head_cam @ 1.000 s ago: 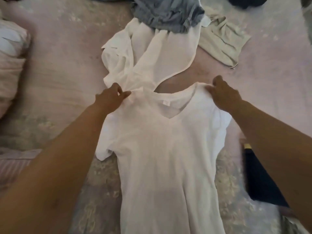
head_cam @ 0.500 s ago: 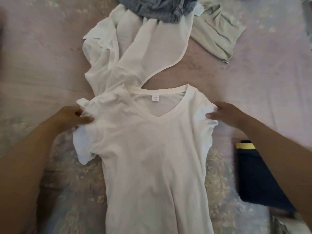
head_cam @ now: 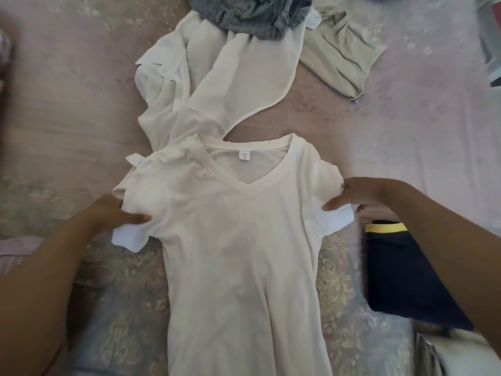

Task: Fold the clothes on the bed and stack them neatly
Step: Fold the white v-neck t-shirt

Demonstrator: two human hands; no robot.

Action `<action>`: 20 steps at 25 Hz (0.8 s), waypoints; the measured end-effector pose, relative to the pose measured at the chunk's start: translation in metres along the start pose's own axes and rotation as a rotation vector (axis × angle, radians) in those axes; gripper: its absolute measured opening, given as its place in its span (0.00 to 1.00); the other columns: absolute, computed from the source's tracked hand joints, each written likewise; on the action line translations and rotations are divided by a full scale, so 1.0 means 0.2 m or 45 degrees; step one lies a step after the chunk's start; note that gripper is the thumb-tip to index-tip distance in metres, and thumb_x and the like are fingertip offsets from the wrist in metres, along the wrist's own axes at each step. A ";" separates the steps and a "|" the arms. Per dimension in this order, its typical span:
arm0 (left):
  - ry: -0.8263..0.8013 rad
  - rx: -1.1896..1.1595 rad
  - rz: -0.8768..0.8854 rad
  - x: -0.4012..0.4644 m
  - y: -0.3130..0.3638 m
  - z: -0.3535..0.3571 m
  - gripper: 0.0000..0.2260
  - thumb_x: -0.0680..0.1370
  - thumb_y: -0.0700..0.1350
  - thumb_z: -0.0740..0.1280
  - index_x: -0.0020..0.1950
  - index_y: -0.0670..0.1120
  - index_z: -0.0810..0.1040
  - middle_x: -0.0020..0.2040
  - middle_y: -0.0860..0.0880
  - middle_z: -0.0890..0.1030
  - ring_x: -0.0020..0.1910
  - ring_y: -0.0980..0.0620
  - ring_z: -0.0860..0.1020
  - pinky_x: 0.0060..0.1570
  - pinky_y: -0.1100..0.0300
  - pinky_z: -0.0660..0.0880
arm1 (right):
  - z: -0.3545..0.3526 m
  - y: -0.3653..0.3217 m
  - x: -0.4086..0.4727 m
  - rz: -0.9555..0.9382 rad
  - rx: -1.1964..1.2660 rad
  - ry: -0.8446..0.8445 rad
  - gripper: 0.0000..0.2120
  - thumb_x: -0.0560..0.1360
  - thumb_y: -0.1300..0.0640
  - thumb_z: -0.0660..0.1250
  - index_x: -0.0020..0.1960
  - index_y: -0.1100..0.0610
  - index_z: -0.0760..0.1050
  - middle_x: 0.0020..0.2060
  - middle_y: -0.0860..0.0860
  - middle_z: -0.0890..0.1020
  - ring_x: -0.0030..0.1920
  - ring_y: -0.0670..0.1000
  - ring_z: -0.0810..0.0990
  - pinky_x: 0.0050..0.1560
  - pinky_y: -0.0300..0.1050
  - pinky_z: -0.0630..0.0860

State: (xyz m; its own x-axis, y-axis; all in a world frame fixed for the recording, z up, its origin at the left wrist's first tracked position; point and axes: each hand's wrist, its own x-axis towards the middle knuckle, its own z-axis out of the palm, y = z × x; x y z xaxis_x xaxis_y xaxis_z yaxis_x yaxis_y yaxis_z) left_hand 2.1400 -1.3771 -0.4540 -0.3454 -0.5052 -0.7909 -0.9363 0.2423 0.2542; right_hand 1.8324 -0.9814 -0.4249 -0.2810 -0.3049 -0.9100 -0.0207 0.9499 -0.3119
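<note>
The white V-neck T-shirt (head_cam: 238,240) lies face up in the middle of the bed (head_cam: 81,104), collar at the far end and hem running off the near edge of view. It looks thin, light and limp: the cloth is crumpled around the left shoulder and will likely drag and bunch rather than slide as a sheet, so it wants taking at seams and edges, not mid-panel. The left hand (head_cam: 113,213) pinches the left sleeve near the armpit, thumb on top of the fabric; the right hand (head_cam: 360,195) holds the right sleeve the same way, thumb over the cloth and fingers apparently beneath it. Holding both sleeves at once seems the right purchase for spreading them flat or turning them inward for the first fold. Just beyond the collar, a sheer white garment (head_cam: 217,85) overlaps the shirt's left shoulder and could be carried along. Farther off, grey denim (head_cam: 252,14) rests on that garment, with a beige piece (head_cam: 341,61) to its right. Near right, under the right forearm, sits a folded navy garment (head_cam: 401,272) with a yellow band.
</note>
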 end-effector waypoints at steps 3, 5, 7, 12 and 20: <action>0.091 -0.167 -0.036 -0.06 -0.02 -0.05 0.32 0.70 0.50 0.79 0.68 0.36 0.76 0.64 0.34 0.78 0.60 0.34 0.75 0.60 0.40 0.70 | 0.03 0.07 -0.02 -0.228 0.355 0.397 0.24 0.72 0.52 0.79 0.65 0.54 0.76 0.58 0.51 0.82 0.57 0.54 0.81 0.59 0.51 0.77; 0.206 -0.537 -0.104 -0.09 -0.04 -0.02 0.27 0.75 0.48 0.77 0.71 0.41 0.74 0.65 0.36 0.79 0.59 0.36 0.78 0.57 0.43 0.74 | 0.02 0.15 -0.03 -0.237 0.628 0.493 0.22 0.73 0.50 0.77 0.63 0.53 0.76 0.57 0.51 0.83 0.56 0.54 0.82 0.57 0.53 0.79; 0.099 -0.943 -0.117 -0.11 -0.03 0.03 0.20 0.79 0.47 0.71 0.69 0.43 0.76 0.63 0.41 0.81 0.56 0.42 0.81 0.51 0.48 0.80 | 0.03 0.23 -0.03 -0.113 0.827 0.401 0.21 0.75 0.52 0.76 0.64 0.55 0.74 0.58 0.53 0.82 0.57 0.57 0.82 0.56 0.57 0.80; 0.003 -1.555 -0.146 -0.18 0.13 0.14 0.09 0.84 0.43 0.60 0.60 0.45 0.77 0.55 0.46 0.75 0.46 0.48 0.78 0.43 0.55 0.82 | 0.04 0.31 0.00 0.097 1.116 0.733 0.21 0.77 0.63 0.73 0.67 0.67 0.71 0.57 0.62 0.79 0.57 0.61 0.81 0.60 0.60 0.80; 0.446 -0.551 0.315 -0.25 0.17 0.32 0.20 0.75 0.33 0.74 0.64 0.38 0.72 0.54 0.42 0.76 0.48 0.44 0.75 0.47 0.49 0.74 | 0.07 0.37 0.07 0.226 0.273 1.118 0.19 0.76 0.61 0.68 0.66 0.65 0.75 0.60 0.66 0.79 0.63 0.68 0.76 0.64 0.60 0.74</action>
State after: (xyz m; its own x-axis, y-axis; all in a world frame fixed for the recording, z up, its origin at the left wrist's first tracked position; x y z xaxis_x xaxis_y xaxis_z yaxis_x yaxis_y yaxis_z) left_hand 2.1304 -1.2906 -0.4412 -0.4874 -0.7374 -0.4677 -0.7410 0.0660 0.6682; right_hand 1.8398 -0.9168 -0.4645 -0.8922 0.0892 -0.4427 0.2460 0.9180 -0.3109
